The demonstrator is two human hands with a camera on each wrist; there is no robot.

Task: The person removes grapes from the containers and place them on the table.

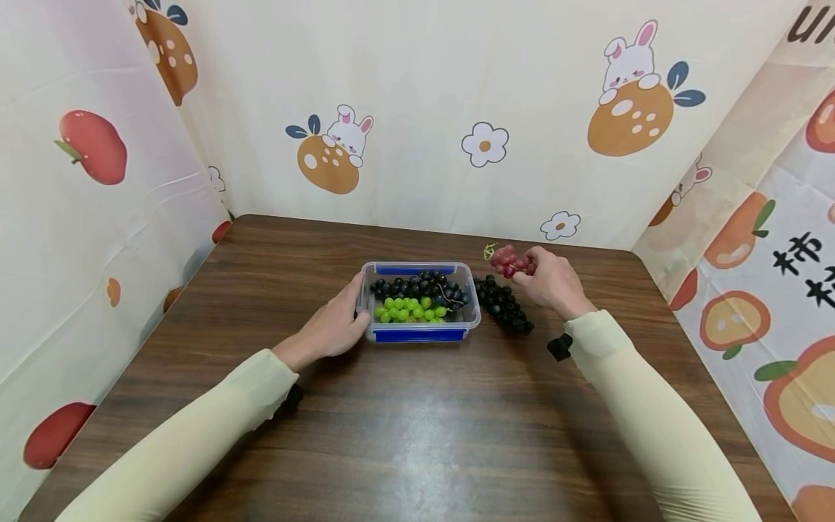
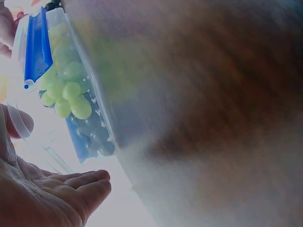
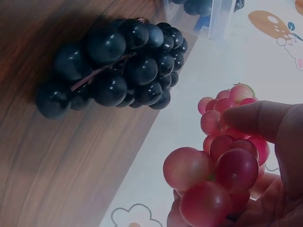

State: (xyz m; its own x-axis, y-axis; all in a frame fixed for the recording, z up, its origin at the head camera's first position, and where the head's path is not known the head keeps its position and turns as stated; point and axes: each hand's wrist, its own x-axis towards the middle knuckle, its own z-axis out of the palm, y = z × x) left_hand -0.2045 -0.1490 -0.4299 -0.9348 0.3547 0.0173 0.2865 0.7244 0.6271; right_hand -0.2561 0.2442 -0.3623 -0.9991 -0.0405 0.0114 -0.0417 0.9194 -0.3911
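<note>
My right hand (image 1: 551, 279) pinches a bunch of red grapes (image 1: 507, 260) between thumb and fingers, its green stem pointing left. In the right wrist view the red grapes (image 3: 212, 165) hang off the thumb and fingers. Below and left of that hand, a bunch of black grapes (image 1: 501, 304) lies on the table against the container's right side. The clear plastic container (image 1: 417, 328) has blue clips and holds green grapes (image 1: 409, 310) in front of black grapes (image 1: 422, 283). My left hand (image 1: 334, 319) rests along its left side, fingers fairly straight in the left wrist view.
Everything stands on a dark brown wooden table (image 1: 417, 420). White curtains (image 1: 417, 72) with fruit and rabbit prints hang behind it and along both sides. A black strap piece (image 1: 559, 347) shows at the right wrist.
</note>
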